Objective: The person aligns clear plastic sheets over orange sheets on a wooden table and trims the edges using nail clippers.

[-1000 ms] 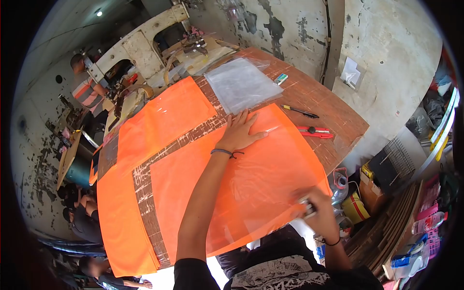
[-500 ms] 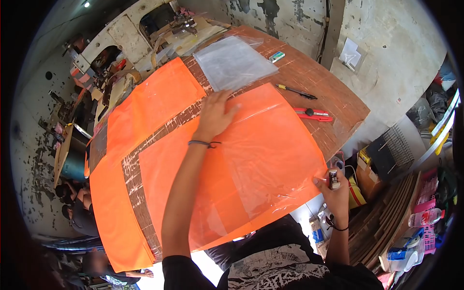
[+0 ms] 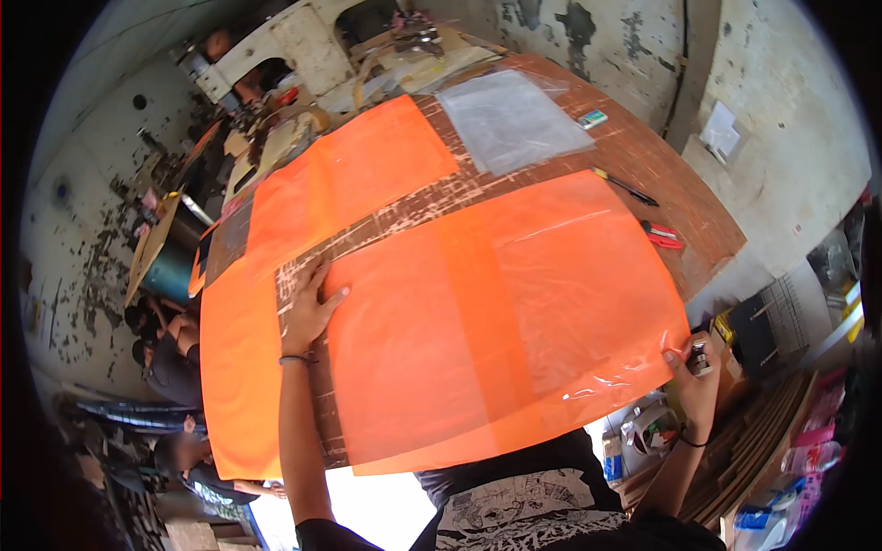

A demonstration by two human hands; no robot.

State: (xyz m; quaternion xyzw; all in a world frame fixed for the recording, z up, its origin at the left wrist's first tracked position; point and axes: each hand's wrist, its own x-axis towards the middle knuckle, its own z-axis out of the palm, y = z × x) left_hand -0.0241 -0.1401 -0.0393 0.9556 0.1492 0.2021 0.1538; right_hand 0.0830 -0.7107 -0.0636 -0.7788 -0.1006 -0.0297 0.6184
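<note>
1. Scuffed brown bench point(image 3: 707, 225), peeling wall point(image 3: 617, 37) behind.
2. One front orange sheet point(image 3: 482, 312), flat, near edge of bench, glossy clear film point(image 3: 588, 285) over it; long axis left-right, rising rightward.
3. Greyish translucent plastic point(image 3: 514, 119), one squarish pile, far side.
4. Left grip point(image 3: 308, 317) wide, at sheet's left edge.
5. Right grip point(image 3: 700, 381) holds one small metal tool point(image 3: 701, 356).
6. One pen point(image 3: 629, 188), one red cutter point(image 3: 661, 236).

Cutter point(image 3: 665, 237) on table point(image 3: 712, 230), perhaps partly under sheet point(image 3: 400, 340)

The orange sheet point(image 3: 588, 285), earlier under your left grip point(image 3: 309, 310), now lies mostly right of it, overlapping the red cutter point(image 3: 663, 236).
</note>
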